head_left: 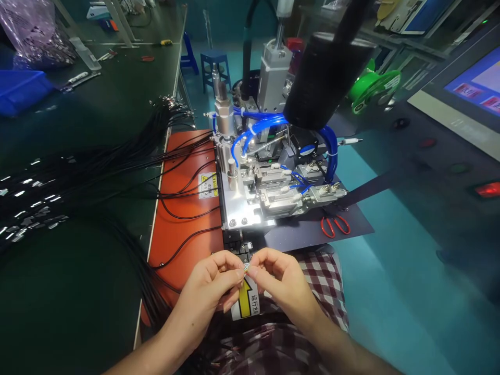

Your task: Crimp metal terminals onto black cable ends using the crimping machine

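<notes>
Close to my lap, my left hand (213, 281) and my right hand (282, 276) meet fingertip to fingertip. Both are closed in a pinch on a small bunch of thin coloured wires (246, 267), mostly hidden by the fingers. Just beyond the fingertips is the black front end of the machine's track (234, 240). A label with a yellow arrow (245, 302) shows below the wires. Black cables (191, 242) run over the orange-red machine plate (177, 213) into the track's left side.
A metal machine (244, 205) with blue air tubes (269, 122) stands ahead, under a black lamp-like cylinder (322, 78). Red-handled scissors (335, 226) lie on the dark plate to its right. Bundled black cables (97, 166) cover part of the left table, near a blue bin (23, 88).
</notes>
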`<state>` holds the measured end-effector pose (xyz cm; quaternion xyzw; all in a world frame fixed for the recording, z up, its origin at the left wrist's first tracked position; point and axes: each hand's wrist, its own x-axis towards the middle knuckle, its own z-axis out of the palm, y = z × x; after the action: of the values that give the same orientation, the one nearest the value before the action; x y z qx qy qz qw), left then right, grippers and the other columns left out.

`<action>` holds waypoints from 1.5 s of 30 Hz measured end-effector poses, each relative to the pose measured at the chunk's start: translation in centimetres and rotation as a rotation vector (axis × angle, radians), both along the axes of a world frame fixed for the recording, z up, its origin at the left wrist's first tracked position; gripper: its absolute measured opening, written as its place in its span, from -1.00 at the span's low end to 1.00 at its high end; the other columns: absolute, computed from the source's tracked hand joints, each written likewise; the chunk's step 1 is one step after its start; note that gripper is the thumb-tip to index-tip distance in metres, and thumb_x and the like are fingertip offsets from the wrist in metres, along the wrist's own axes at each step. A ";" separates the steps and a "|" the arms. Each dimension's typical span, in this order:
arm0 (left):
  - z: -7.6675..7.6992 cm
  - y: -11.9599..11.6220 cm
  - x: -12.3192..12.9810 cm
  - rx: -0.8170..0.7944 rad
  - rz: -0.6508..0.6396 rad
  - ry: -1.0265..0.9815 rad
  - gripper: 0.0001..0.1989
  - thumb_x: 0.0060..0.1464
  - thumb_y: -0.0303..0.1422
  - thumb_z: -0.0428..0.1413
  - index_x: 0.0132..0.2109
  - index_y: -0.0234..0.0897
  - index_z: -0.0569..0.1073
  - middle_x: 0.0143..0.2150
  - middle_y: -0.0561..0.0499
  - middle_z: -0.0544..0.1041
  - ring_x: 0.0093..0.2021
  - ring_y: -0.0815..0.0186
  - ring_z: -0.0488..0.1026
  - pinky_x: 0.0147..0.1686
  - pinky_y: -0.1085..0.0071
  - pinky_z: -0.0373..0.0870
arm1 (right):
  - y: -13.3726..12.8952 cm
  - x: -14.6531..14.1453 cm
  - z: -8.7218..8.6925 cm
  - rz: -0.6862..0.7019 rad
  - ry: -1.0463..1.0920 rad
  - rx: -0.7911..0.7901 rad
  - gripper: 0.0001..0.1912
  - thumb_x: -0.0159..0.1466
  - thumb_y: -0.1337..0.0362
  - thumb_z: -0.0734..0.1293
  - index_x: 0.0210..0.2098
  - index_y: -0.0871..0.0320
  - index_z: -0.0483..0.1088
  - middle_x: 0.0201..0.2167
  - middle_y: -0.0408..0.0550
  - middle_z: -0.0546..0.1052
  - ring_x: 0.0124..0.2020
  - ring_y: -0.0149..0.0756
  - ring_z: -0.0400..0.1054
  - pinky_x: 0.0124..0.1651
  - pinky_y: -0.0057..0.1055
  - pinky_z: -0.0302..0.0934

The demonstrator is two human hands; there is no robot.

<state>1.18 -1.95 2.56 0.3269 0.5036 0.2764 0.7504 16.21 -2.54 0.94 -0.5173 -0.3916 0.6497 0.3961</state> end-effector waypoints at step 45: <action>0.4 0.1 0.3 0.071 -0.037 0.117 -0.80 0.04 -0.26 0.12 -0.36 -0.32 0.33 -0.66 0.21 0.19 -0.68 0.55 0.04 -0.67 0.58 -0.08 | -0.2 0.7 -0.1 0.082 -0.296 0.240 -0.85 0.24 0.28 0.27 -0.46 0.15 0.33 -0.54 -0.17 0.38 -0.51 -0.40 0.21 -0.42 -0.46 0.13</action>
<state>1.52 -1.84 2.95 0.3782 0.5302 0.2608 0.7126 16.88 -2.74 0.86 -0.5402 -0.5409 0.5307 0.3661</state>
